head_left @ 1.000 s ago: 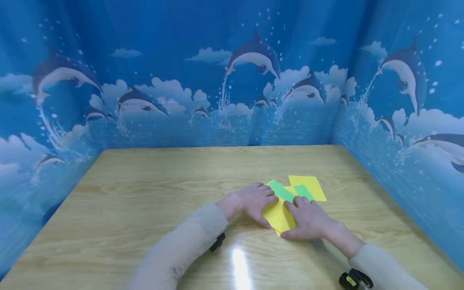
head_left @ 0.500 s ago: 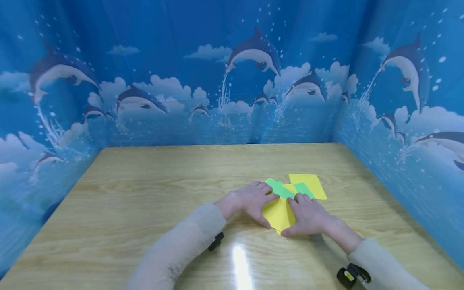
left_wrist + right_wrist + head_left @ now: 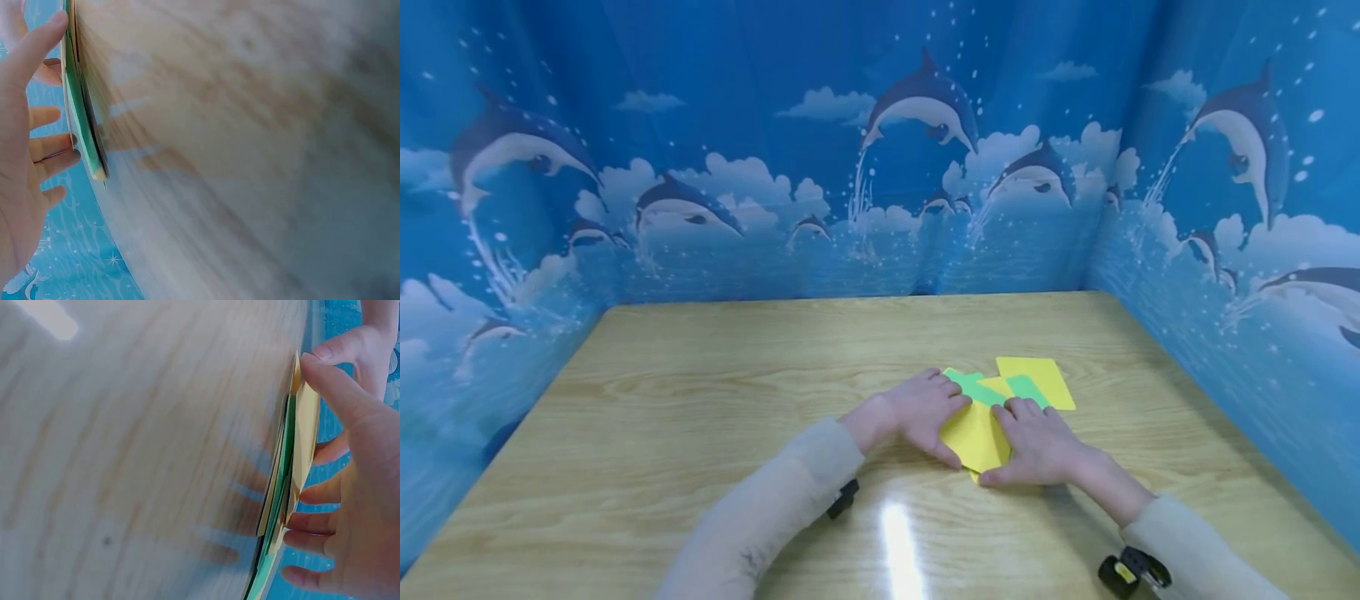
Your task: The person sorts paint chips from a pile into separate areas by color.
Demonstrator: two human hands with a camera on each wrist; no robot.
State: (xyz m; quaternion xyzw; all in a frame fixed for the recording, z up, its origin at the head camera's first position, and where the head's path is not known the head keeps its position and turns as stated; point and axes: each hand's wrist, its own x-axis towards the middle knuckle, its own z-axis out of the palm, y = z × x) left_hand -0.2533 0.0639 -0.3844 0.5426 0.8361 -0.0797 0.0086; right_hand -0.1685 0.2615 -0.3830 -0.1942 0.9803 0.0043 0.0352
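Observation:
A loose stack of yellow and green paper cards lies on the table, its upper yellow card point(image 3: 976, 442) between my two hands. Green cards point(image 3: 972, 387) show beyond it, fanned at uneven angles. My left hand point(image 3: 919, 414) rests along the stack's left side, thumb at the near corner and fingers spread toward the far end. On the opposite side, my right hand point(image 3: 1037, 442) touches the edges with its thumb near the front corner and loosely extended fingers. In the right wrist view, the cards' edges point(image 3: 289, 444) look layered and uneven.
Another yellow card point(image 3: 1039, 377) sticks out behind the stack at the right, with a small green piece point(image 3: 1028, 390) in front of it. The wooden table point(image 3: 700, 375) is enclosed by blue dolphin curtains point(image 3: 760, 100). A light reflection lies near the front.
The far green card has shifted slightly left within the stack. My right fingers have moved a little along the card edges. The head view has tilted slightly; both hands stay at the stack.

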